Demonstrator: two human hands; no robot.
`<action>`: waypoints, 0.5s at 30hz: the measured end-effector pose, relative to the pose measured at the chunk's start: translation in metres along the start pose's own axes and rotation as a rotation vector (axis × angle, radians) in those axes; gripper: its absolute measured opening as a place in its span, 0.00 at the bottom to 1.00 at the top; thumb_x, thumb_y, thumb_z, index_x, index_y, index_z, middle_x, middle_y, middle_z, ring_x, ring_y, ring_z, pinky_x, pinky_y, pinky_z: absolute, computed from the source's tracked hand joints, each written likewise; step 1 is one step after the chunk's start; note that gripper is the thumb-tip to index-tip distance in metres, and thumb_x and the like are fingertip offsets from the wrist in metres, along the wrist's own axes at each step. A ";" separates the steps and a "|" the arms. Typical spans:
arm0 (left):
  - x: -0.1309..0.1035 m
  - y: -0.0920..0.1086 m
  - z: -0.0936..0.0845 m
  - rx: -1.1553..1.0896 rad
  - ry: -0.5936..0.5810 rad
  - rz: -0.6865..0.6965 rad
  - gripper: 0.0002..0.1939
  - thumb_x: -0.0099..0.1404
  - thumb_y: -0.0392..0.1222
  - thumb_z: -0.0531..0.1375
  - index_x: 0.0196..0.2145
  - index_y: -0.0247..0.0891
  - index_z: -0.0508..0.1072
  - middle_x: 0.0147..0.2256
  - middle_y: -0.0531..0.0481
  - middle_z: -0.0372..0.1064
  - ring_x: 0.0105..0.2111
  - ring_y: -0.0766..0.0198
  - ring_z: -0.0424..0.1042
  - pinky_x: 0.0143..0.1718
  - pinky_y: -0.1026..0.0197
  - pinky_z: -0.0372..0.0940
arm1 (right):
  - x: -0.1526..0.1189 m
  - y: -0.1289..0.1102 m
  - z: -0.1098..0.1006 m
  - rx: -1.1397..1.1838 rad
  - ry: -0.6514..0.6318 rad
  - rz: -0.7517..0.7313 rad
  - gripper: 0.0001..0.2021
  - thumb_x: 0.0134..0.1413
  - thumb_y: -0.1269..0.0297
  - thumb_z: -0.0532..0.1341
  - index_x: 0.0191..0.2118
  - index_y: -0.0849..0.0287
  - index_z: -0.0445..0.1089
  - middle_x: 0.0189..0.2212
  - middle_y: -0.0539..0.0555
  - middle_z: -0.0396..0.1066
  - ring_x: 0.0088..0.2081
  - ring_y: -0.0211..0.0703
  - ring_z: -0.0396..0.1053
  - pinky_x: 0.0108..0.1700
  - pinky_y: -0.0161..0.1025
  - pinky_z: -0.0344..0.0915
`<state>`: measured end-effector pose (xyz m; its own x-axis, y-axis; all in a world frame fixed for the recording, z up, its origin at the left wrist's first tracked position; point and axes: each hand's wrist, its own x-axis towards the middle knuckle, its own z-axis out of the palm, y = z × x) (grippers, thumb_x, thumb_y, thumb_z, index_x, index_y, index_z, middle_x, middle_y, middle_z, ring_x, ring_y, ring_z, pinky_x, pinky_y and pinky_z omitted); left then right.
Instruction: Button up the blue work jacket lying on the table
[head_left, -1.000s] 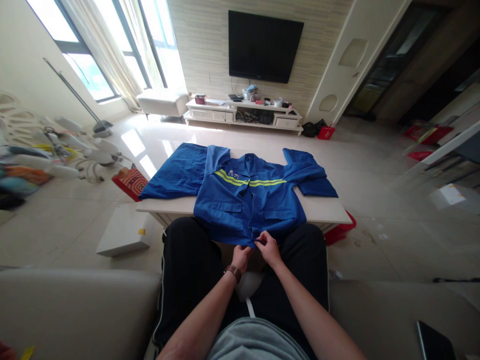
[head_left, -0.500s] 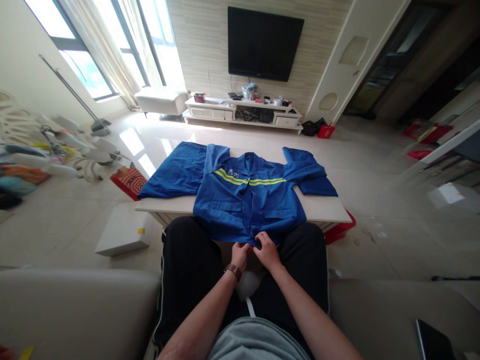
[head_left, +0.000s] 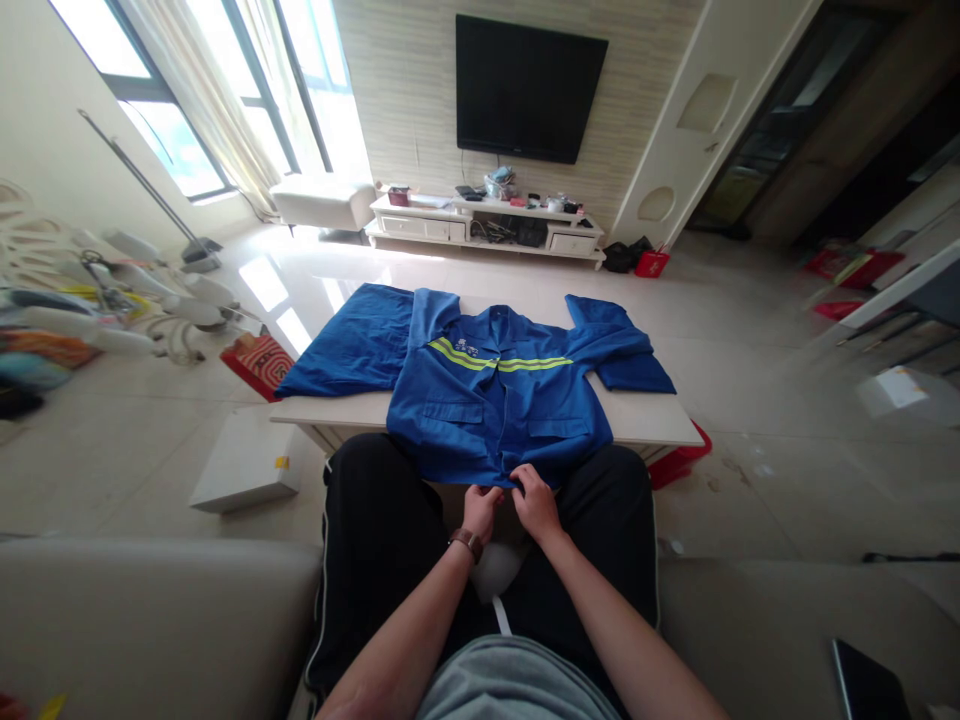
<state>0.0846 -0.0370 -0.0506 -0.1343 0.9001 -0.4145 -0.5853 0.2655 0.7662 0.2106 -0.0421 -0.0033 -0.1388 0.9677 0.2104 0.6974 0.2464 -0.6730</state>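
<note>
A blue work jacket with a yellow-and-grey reflective stripe lies front up on the low table, its collar at the far side. Its lower hem hangs over the near edge, between my knees. At the middle of that hem my left hand, with a brown watch strap on the wrist, is closed on the cloth. Just right of it, my right hand pinches the hem by the front opening. The fingertips of both hands are close together, and the exact bit of cloth between them is too small to make out.
Folded blue cloth lies left of the jacket on the table. A white box stands on the floor at left, near a red patterned bag. Something red sits by the table's right end. A dark phone-like device rests on the sofa.
My right hand has shifted very slightly to the right, widening the small gap between the hands. The jacket lies as before.
</note>
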 end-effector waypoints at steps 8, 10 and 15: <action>-0.002 -0.005 0.000 0.012 -0.023 -0.037 0.21 0.40 0.44 0.76 0.29 0.31 0.74 0.25 0.49 0.73 0.23 0.70 0.68 0.27 0.66 0.62 | 0.001 0.000 0.000 -0.028 -0.009 0.007 0.13 0.57 0.74 0.52 0.42 0.53 0.69 0.43 0.53 0.72 0.43 0.44 0.72 0.44 0.37 0.64; -0.004 -0.006 -0.001 0.023 -0.040 -0.054 0.21 0.41 0.45 0.76 0.30 0.31 0.75 0.27 0.47 0.74 0.23 0.68 0.69 0.28 0.65 0.63 | 0.001 0.000 0.000 -0.045 -0.007 0.011 0.13 0.57 0.74 0.52 0.42 0.53 0.69 0.43 0.52 0.72 0.42 0.44 0.72 0.43 0.37 0.63; -0.005 -0.004 -0.002 0.054 -0.059 -0.055 0.20 0.43 0.46 0.75 0.29 0.30 0.76 0.27 0.47 0.74 0.24 0.69 0.68 0.28 0.66 0.62 | -0.001 -0.003 -0.002 -0.108 -0.008 0.011 0.11 0.56 0.73 0.54 0.42 0.54 0.69 0.42 0.52 0.72 0.41 0.45 0.71 0.43 0.37 0.63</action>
<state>0.0861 -0.0432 -0.0528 -0.0552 0.9020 -0.4281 -0.5460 0.3317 0.7693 0.2097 -0.0436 -0.0001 -0.1362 0.9708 0.1973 0.7707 0.2289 -0.5946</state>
